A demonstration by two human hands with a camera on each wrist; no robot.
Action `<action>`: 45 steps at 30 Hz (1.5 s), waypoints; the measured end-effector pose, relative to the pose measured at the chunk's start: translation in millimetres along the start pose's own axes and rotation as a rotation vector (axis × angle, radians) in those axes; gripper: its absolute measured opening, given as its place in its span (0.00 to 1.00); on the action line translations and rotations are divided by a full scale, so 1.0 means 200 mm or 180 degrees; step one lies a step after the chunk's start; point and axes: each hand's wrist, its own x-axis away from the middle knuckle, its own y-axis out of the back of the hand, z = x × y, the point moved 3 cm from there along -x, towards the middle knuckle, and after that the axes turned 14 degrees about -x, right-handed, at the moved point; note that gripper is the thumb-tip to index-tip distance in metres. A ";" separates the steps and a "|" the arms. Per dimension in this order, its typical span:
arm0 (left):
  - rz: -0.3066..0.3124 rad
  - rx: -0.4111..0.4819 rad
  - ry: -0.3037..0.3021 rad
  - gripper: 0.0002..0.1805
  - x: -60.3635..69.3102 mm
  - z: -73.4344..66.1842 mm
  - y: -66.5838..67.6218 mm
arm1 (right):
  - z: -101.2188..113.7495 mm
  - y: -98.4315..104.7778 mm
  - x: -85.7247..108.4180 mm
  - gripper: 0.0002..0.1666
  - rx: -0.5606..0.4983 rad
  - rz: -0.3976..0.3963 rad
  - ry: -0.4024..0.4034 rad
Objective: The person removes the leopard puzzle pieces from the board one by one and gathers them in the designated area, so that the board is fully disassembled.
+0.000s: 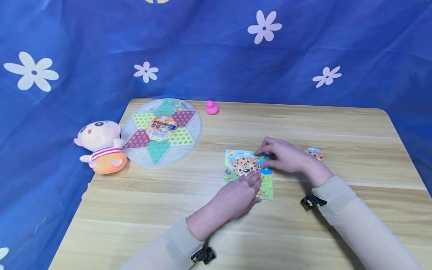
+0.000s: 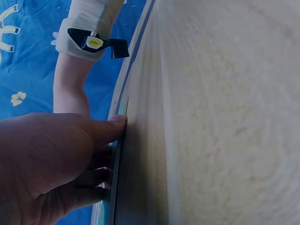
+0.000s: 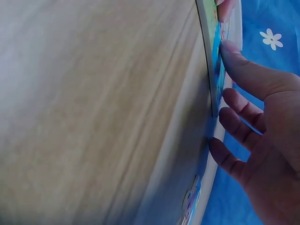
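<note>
A square jigsaw board [image 1: 230, 164] with a spotted leopard cub on green and blue lies flat on the table. My left hand [image 1: 237, 197] rests on its lower part, fingers extended over the picture; in the left wrist view the thumb [image 2: 117, 123] touches the board's near edge. At the upper right corner, my right hand [image 1: 285, 155] touches the board with thumb and fingertips apart. The right wrist view shows the thumb [image 3: 234, 58] on the picture side and the other fingers by the edge. Whether a piece lies under those fingertips is hidden.
Loose puzzle pieces [image 1: 315, 153] lie right of the board, partly behind the right hand. A round Chinese checkers board [image 1: 195, 129] is at the back left, beside a plush toy [image 1: 104, 150]. A pink rubber duck-like toy [image 1: 212, 108] stands near the table's back edge [image 1: 303, 106].
</note>
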 end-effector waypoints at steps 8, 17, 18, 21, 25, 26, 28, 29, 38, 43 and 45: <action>0.0084 0.0093 0.0011 0.35 -0.01 0.00 0.01 | 0.00 0.00 -0.02 0.22 -0.0099 0.0023 -0.0093; 0.0092 0.0112 -0.0006 0.35 -0.01 0.01 0.00 | -0.02 -0.01 -0.02 0.21 -0.0073 0.0082 -0.0013; 0.0090 0.0102 -0.0009 0.35 -0.01 0.00 0.00 | -0.02 -0.01 -0.02 0.21 -0.0072 0.0083 -0.0020; 0.0080 0.0081 -0.0010 0.35 -0.01 0.00 0.01 | -0.03 -0.01 -0.03 0.21 -0.0085 0.0090 -0.0058; 0.0071 0.0071 -0.0008 0.36 -0.01 0.00 0.01 | -0.03 -0.01 -0.04 0.20 -0.0090 0.0111 -0.0095; 0.0071 0.0071 -0.0009 0.36 -0.01 0.00 0.01 | -0.03 -0.01 -0.04 0.20 -0.0087 0.0114 -0.0092; 0.0073 0.0076 -0.0010 0.36 -0.01 0.00 0.01 | -0.03 -0.01 -0.04 0.18 -0.0087 0.0121 -0.0079; 0.0074 0.0079 -0.0012 0.36 -0.01 0.00 0.01 | -0.03 -0.01 -0.04 0.16 -0.0086 0.0123 -0.0057; 0.0057 0.0069 -0.0005 0.35 -0.01 0.00 0.00 | -0.04 -0.01 -0.03 0.21 -0.0057 0.0085 -0.0045; 0.0060 0.0070 0.0007 0.35 -0.01 0.00 0.00 | -0.03 -0.01 -0.04 0.20 0.0060 0.0107 -0.0056; 0.0064 0.0070 0.0007 0.35 -0.01 0.00 0.00 | -0.03 -0.01 -0.04 0.20 0.0099 0.0119 -0.0045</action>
